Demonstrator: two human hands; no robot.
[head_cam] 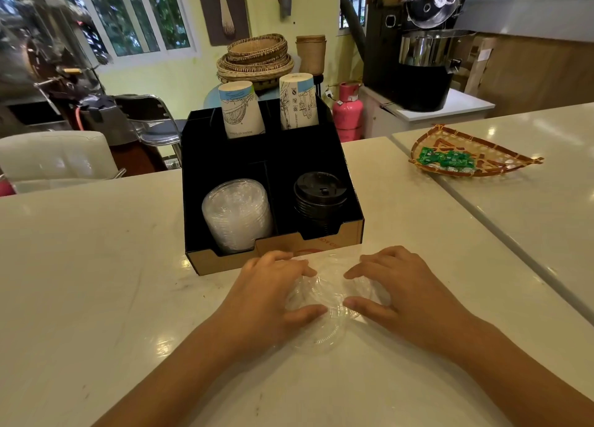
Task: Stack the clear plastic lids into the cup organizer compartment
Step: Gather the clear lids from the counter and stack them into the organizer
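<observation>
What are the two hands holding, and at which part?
Both hands, left hand and right hand, press loose clear plastic lids at their outer rims.

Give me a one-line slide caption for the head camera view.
Both hands, left and right, gather loose clear lids on the counter before a black organizer.

White counter (96, 266) bears black organizer (350, 182), loose clear lids (324, 301), woven tray (501, 156).

A few loose, round clear plastic lids (324, 301) lie flat and overlapping on the white counter, lower centre of the frame. Just above them stands the black cardboard cup organizer (225, 156), its front-left compartment holding a leaning stack of clear lids (238, 214).
</observation>
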